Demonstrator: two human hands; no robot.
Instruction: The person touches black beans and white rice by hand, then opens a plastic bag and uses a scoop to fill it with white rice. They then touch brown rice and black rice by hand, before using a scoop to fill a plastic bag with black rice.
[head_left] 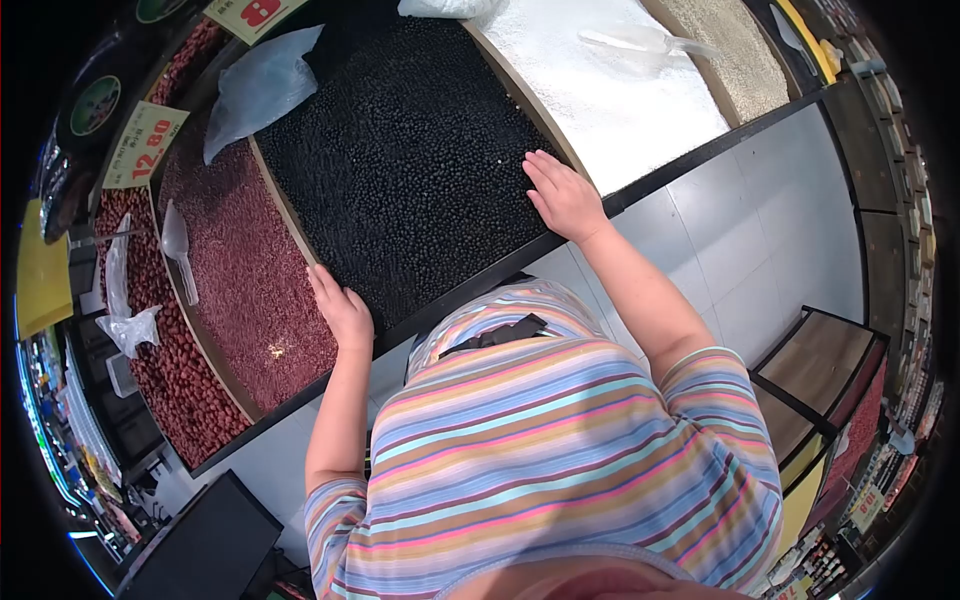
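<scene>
Black beans fill a wide bin in front of me. My left hand is at the bin's front left corner, fingers stretched out over the thin divider beside the small red beans. My right hand lies at the front right corner, palm down with fingers extended over the black beans, close to the divider before the white grains. Both hands are open and hold nothing. The bin's dark front rim runs between my wrists.
A clear scoop lies in the white grains, another scoop in the red beans. A plastic bag covers the back left corner. Red dates fill the far left bin, near a price sign. A wooden stand is at right.
</scene>
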